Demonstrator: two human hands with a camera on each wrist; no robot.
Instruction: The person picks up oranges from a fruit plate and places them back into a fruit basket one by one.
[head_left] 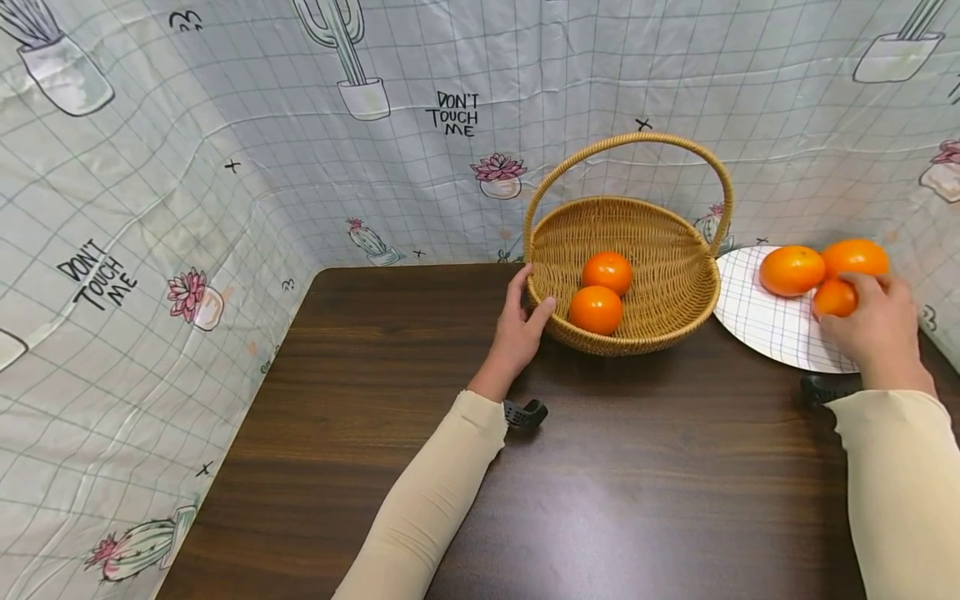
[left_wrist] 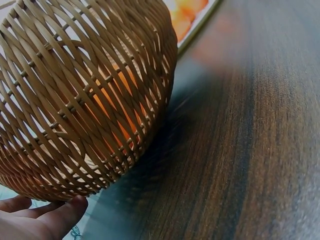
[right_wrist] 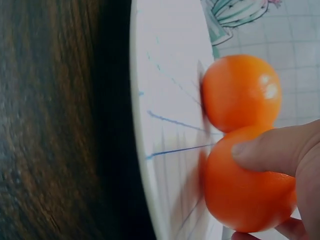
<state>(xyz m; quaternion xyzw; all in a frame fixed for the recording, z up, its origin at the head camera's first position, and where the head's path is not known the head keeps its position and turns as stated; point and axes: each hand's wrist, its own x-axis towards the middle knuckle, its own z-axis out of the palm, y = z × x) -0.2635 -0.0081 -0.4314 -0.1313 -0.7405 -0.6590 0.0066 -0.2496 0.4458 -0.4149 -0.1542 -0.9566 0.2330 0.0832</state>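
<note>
A wicker basket (head_left: pixel 663 242) with a tall arched handle stands near the back of the table. Inside it lie two oranges, one orange (head_left: pixel 607 272) behind the other orange (head_left: pixel 596 311). My left hand (head_left: pixel 516 329) holds the basket at its left rim; in the left wrist view, fingertips (left_wrist: pixel 75 206) touch the woven wall. To the right, a white plate (head_left: pixel 772 329) with thin grid lines bears three oranges. My right hand (head_left: pixel 881 329) grips the front orange (right_wrist: pixel 245 187), its thumb across the fruit. Behind it sit an orange (head_left: pixel 791 271) and another orange (head_left: pixel 855 256).
The dark wood table (head_left: pixel 360 400) extends left and in front of the basket. A pale grid-patterned cloth (head_left: pixel 420 175) with printed cacti hangs behind and at both sides. A black wrist strap (head_left: pixel 527 414) shows under the left wrist.
</note>
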